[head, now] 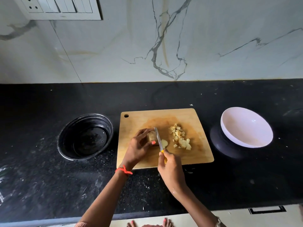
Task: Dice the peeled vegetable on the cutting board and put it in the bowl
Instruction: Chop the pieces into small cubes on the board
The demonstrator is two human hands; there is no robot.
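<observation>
A wooden cutting board (193, 159) lies on the black counter. My left hand (138, 147) grips a pale peeled vegetable piece (151, 135) near the board's middle. My right hand (170, 166) holds a yellow-handled knife (158, 139), its blade set against the right side of that piece. A cut slice (164, 143) lies just right of the blade. A heap of several diced cubes (180, 138) sits on the right half of the board. A white bowl (246, 127) stands tilted to the right of the board, nothing visible inside.
A black round bowl (85, 136) stands left of the board. The white bowl leans on a dark round base (221, 145). The marble wall rises behind the counter, with a switch panel (60, 7) at top left. The counter's front edge runs near my body.
</observation>
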